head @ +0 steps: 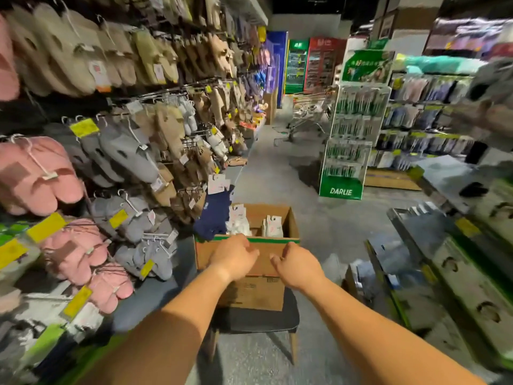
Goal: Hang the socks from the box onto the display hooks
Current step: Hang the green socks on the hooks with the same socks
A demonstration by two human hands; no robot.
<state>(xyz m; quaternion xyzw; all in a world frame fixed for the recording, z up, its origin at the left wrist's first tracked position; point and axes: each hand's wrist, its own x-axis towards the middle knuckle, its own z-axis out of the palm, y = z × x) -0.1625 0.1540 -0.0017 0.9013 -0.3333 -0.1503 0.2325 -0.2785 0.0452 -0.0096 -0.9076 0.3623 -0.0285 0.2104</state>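
An open cardboard box (288,220) with a green-taped front rim stands on a dark chair seat (258,320) in the aisle. Inside it are white sock packs with paper tags (272,225) and more white socks (238,222). Navy socks (213,215) hang on the display hooks just left of the box. My left hand (233,255) hovers at the box's near rim with loosely curled fingers, holding nothing. My right hand (297,263) is beside it in front of the box's front wall, fingers loosely curled, also holding nothing.
The left wall rack (144,126) is packed with hanging slippers and socks with yellow price tags. A green Darlie stand (344,151) and a shopping trolley (308,112) stand further down the aisle. Shelves and boxed goods (460,276) line the right.
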